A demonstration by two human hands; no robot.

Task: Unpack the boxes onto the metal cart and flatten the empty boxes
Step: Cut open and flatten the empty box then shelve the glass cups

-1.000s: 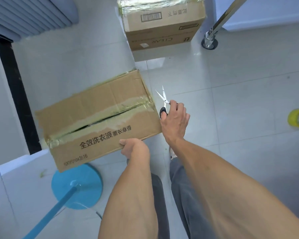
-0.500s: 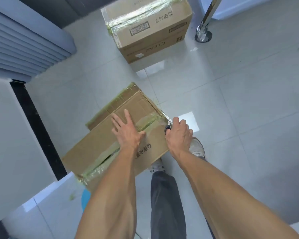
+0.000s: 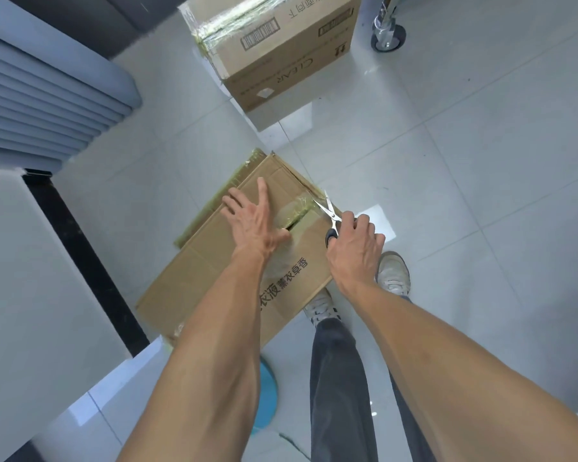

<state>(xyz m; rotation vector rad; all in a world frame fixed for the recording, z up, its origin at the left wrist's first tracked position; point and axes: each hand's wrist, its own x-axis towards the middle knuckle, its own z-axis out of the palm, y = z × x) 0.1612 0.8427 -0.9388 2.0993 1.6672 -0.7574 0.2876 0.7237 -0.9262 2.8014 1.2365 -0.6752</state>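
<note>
1. Pale glossy floor tiles filled the scene, with a slatted grey shutter at far left.
2. Nearest, a blue round base showed beneath the left forearm, beside dark trousers and white sneakers.
3. On the floor lay the near cardboard box, printed with Chinese characters, its taped seam slit open.
4. The left hand pressed flat on its top, fingers spread.
5. The right hand gripped scissors, blades parted at the box's right edge.
6. Farther off stood a sealed cardboard box marked "CLEAR", with a cart caster to its right.
</note>
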